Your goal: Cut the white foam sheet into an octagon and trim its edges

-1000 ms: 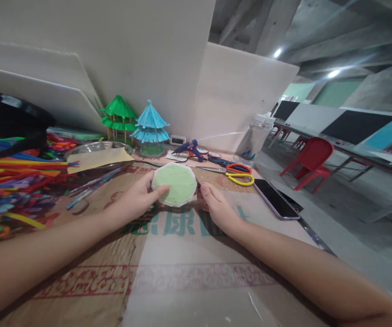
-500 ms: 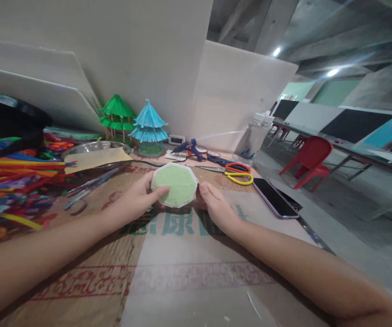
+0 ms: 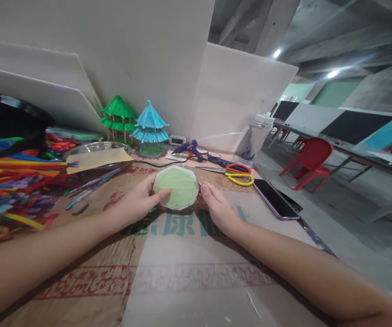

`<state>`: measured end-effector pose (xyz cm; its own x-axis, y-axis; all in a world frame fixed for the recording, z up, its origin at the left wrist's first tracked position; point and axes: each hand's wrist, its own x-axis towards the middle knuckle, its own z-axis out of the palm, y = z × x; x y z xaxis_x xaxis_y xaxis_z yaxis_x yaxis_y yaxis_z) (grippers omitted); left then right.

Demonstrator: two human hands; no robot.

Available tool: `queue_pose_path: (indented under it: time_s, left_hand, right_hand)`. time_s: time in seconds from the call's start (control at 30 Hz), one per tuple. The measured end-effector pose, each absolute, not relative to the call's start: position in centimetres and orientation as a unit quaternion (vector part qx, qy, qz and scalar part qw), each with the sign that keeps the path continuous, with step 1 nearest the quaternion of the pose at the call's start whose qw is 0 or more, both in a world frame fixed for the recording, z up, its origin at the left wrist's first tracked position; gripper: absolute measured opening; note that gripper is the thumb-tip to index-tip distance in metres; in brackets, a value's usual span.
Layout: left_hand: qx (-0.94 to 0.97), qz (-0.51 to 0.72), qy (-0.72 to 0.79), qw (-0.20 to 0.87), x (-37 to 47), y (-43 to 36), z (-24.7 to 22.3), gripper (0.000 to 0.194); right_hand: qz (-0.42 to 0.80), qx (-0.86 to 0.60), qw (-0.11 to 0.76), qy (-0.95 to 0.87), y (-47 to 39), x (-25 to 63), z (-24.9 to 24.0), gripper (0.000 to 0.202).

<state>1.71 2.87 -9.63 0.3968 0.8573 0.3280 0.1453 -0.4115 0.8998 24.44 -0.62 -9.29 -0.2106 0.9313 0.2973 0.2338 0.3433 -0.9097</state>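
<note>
A light green octagonal disc (image 3: 177,187) with a whitish rim is held up over the table, its flat face toward me. My left hand (image 3: 151,195) grips its left side, thumb on the green face and the other fingers behind. At the right edge, my right hand (image 3: 216,200) is closed, its thumb and fingertips pinched at the rim; its other fingers are partly hidden. Behind the disc stand a blue two-tiered model pavilion (image 3: 149,129) and a green one (image 3: 117,116).
Scissors (image 3: 238,174), a phone (image 3: 276,199) and a clear bottle (image 3: 250,141) are on the right. A glue gun (image 3: 191,149) lies behind the disc. Colourful pipe cleaners (image 3: 12,181) and a metal bowl (image 3: 97,146) fill the left. A red chair (image 3: 310,159) stands beyond the table.
The disc sits very slightly lower and to the right in the view, still between both hands. The background has shifted slightly too; the grips look the same.
</note>
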Motion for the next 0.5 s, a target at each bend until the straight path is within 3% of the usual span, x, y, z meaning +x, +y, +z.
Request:
queue_pose_path:
  time_s: [0.5]
  left_hand:
    - [0.720,0.402,0.351,0.442,1.9,2.3,-9.5,0.058]
  right_hand:
    - [0.332,-0.447,0.452,-0.697,-0.7,24.4,-8.6,0.051]
